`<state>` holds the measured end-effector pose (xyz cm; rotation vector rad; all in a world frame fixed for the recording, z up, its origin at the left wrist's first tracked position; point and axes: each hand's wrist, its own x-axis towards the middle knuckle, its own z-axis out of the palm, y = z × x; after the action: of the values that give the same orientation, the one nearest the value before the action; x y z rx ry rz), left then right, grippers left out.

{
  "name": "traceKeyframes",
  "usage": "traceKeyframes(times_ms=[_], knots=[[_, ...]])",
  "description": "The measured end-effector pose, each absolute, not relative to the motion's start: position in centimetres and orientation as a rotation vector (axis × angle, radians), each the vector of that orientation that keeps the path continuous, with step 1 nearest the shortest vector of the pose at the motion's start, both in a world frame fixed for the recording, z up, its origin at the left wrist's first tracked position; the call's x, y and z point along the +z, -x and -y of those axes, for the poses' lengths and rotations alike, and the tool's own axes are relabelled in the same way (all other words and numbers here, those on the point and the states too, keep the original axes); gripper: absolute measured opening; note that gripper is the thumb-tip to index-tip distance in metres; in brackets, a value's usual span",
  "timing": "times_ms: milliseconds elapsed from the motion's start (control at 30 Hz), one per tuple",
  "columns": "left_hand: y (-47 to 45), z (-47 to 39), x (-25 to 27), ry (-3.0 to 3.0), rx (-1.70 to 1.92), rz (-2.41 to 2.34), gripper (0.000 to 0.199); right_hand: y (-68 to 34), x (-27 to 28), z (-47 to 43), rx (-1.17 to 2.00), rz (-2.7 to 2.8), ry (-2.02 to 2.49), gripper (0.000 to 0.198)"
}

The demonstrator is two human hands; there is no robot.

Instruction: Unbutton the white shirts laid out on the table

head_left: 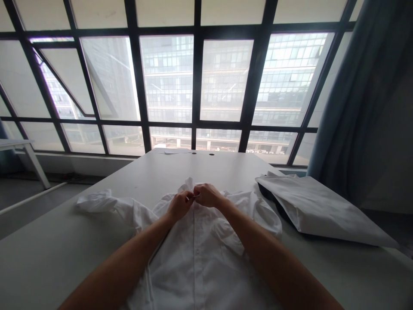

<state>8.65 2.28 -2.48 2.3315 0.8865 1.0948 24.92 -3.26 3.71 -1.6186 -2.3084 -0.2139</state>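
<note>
A white button-up shirt (180, 258) lies front side up, its button placket running down the middle and its sleeves spread to both sides. Near the collar, my left hand (180, 204) pinches the edge of the placket. My right hand (208, 195) is closed on the other side of the same spot, and the fingertips of both hands meet there. Any button between the fingers is too small to make out. Part of the shirt's right side is hidden under my right forearm.
The shirt rests on a long white table (219, 168). A white cloth-covered item (322, 206) with a dark underside lies at the right. Papers (172, 151) sit at the far end. Beyond are large windows, a blue curtain (348, 107) and another white table (35, 159).
</note>
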Motion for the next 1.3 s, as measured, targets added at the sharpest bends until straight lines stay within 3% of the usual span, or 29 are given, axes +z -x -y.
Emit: traceKeyframes(times_ms=[367,667,833,1000,1300], knots=[[-8.8,-3.7,-3.0,-2.225,0.937,-1.011,0.018,-25.3,1.2,2.1,-0.144,2.282,1.445,0.022],[-8.1,-1.6,-1.3,-2.681,0.745,-1.043,0.021,-26.2,0.1,2.4,0.075,2.261,1.539,0.022],[-8.1,-1.5,-1.6,-2.742,0.740,-1.069,0.018,-26.7,0.4,2.1,-0.082,2.059,1.770,0.018],[-8.0,-2.2,-2.6,-2.765,0.739,-0.920,0.029,-27.5,1.3,2.0,-0.235,1.715,1.932,0.017],[-8.0,-2.9,-3.1,-2.678,0.753,-0.806,0.017,-25.6,4.1,4.4,-0.257,2.341,1.883,0.023]])
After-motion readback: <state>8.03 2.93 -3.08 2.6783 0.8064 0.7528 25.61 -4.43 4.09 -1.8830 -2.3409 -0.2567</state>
